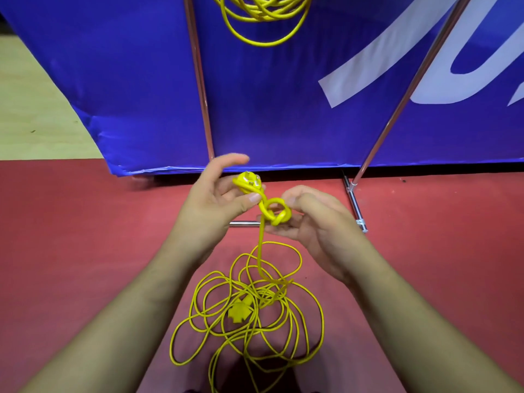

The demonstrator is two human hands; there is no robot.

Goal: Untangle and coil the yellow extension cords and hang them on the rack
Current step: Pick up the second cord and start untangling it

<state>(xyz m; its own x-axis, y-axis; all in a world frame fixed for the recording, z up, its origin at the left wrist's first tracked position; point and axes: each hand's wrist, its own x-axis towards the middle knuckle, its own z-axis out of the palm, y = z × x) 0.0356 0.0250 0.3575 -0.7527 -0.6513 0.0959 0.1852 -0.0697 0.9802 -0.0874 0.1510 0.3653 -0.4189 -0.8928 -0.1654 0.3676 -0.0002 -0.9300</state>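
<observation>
My L hand (218, 199) grips the plug (249, 181). The thumb presses on the cord's neck just under the plug, mid fingers curl behind it, and the index finger sticks up free above. Bits of metal prong show on top of the plug.

My R hand (309, 219) is just beside it, thumb & fingertips pinching the knot (276, 212). The knot is a small tight loop w/ the cord wound thru itself, sitting btwn the two hands. It touches my R fingers, and my L thumb is right next to it. Both hands are held up over the floor, forearms coming in from the bottom corners.

From the knot one strand of cord (260, 251) drops straight down to the pile (263, 296) on the red floor (85, 236), btwn my forearms. The pile is loose overlapping loops, all tangled. A yellow socket end (239, 310) lies near its middle.

Farther out is the rack (411, 89): two chrome poles slanting up, and a base bar on the floor behind my hands. A second yellow coil (263, 18) hangs at the top btwn the poles, cut off by the frame edge. Behind the rack is a blue banner (283, 109) w/ white lettering. There's wood floor (28, 109) at far L, past the red.
</observation>
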